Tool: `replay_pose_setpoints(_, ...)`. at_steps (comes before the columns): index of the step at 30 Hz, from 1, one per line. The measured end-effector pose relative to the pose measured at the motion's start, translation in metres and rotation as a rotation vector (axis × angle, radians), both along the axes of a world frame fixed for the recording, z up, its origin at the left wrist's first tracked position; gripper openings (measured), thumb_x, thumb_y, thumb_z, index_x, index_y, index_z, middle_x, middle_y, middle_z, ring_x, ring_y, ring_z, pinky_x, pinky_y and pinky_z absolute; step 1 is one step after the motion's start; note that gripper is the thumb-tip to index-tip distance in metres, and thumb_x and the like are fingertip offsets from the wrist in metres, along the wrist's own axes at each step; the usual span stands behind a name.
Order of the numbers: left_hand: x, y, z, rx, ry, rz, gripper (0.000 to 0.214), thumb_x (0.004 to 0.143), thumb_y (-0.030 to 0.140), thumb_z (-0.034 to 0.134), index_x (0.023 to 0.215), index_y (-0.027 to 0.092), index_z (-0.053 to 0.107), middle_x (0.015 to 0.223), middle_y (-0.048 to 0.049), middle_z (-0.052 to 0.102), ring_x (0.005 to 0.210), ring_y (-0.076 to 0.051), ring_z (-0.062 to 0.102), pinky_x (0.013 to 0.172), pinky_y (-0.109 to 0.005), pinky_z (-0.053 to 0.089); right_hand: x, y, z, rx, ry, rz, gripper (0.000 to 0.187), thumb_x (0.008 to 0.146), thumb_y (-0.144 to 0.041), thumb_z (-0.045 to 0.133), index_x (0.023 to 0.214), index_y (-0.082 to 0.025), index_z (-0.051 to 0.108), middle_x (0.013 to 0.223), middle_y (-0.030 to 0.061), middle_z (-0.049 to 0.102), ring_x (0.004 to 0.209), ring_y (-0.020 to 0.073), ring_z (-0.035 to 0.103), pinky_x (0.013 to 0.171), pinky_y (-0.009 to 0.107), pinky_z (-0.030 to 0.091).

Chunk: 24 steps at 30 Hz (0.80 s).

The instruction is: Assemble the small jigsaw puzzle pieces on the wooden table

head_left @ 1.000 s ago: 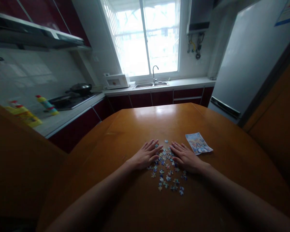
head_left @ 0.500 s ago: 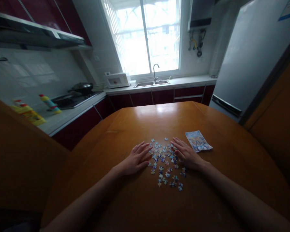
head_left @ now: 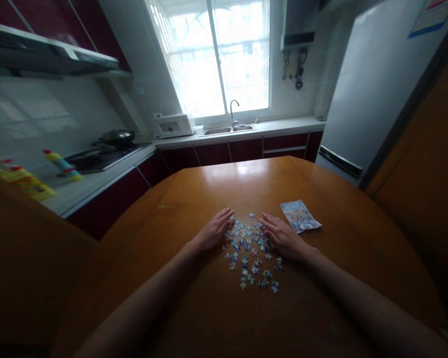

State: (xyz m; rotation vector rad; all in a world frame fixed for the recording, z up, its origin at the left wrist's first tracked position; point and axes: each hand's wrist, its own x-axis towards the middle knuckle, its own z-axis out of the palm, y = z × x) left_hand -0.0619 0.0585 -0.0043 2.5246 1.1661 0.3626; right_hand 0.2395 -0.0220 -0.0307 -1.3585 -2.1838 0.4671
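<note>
A loose heap of small jigsaw puzzle pieces (head_left: 246,243), mostly blue and white, lies spread on the brown wooden table (head_left: 194,308). At the heap's upper left edge rests my left hand (head_left: 213,230), its fingers stretched out beside the pieces and gripping nothing. My right hand (head_left: 282,238) is on the opposite side, fingers extended over the right edge of the heap, also holding nothing. Some pieces near the fingertips are partly covered. Just beyond my right hand lies a creased printed picture sheet (head_left: 300,216).
Past the table, a counter carries a sink (head_left: 227,130), a white microwave (head_left: 173,126) and a stove with a lidded pan (head_left: 117,138). Yellow bottles (head_left: 26,183) stand at the left. A tall fridge (head_left: 362,89) is on the right.
My left hand has moved up along the heap's left side, and its fingers have drawn closer together. My right hand stays nearly in place. The view has turned slightly right.
</note>
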Motion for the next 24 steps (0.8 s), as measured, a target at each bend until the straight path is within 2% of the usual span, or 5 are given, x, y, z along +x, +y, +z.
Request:
replay_pose_setpoints(4,0.018,-0.011,-0.008,0.0,0.179,-0.11,0.065,0.103,0.063,0.021,0.157,0.027,0.032,0.166,-0.0056,0.019,0.156,-0.025,0.013,0.126,-0.053,0.01,-0.002,-0.005,0.006,-0.033,-0.125,0.076,0.06,0.104,-0.056,0.031,0.152,-0.022,0.044,0.162,0.0098,0.031,0.152,0.0258,0.025,0.124,0.052,0.019)
replay_pose_setpoints(8,0.02,-0.026,-0.007,-0.049,0.165,-0.204,0.063,0.104,0.062,0.02,0.159,0.031,0.025,0.167,-0.002,0.014,0.156,-0.024,0.009,0.127,-0.052,0.009,-0.001,-0.004,0.007,-0.029,0.021,0.085,0.062,0.104,-0.057,0.029,0.155,-0.021,0.039,0.162,0.0092,0.03,0.152,0.0238,0.024,0.124,0.049,0.02)
replay_pose_setpoints(14,0.032,-0.002,-0.003,-0.056,-0.052,-0.135,0.072,0.103,0.062,0.016,0.157,0.017,0.033,0.165,-0.007,0.023,0.154,-0.022,0.019,0.128,-0.041,0.018,0.001,0.006,0.01,0.008,0.433,-0.18,0.077,0.101,-0.066,0.021,0.148,-0.013,0.05,0.152,0.0151,0.048,0.145,0.0262,0.04,0.122,0.047,0.028)
replay_pose_setpoints(19,0.058,0.023,-0.003,-0.061,-0.015,-0.265,0.069,0.103,0.064,0.018,0.156,0.023,0.035,0.164,-0.0047,0.027,0.154,-0.023,0.02,0.128,-0.045,0.018,0.011,0.007,0.012,0.077,0.58,-0.355,0.074,0.1,-0.068,0.023,0.137,-0.016,0.061,0.142,0.0133,0.06,0.138,0.0275,0.049,0.12,0.048,0.032)
replay_pose_setpoints(24,0.074,0.019,0.004,-0.082,0.114,-0.417,0.059,0.105,0.059,0.018,0.156,0.034,0.03,0.165,0.0025,0.022,0.155,-0.022,0.013,0.128,-0.049,0.01,0.03,0.008,0.015,0.153,0.542,-0.444,0.068,0.101,-0.062,0.026,0.134,-0.017,0.064,0.14,0.0151,0.061,0.137,0.029,0.051,0.119,0.051,0.033)
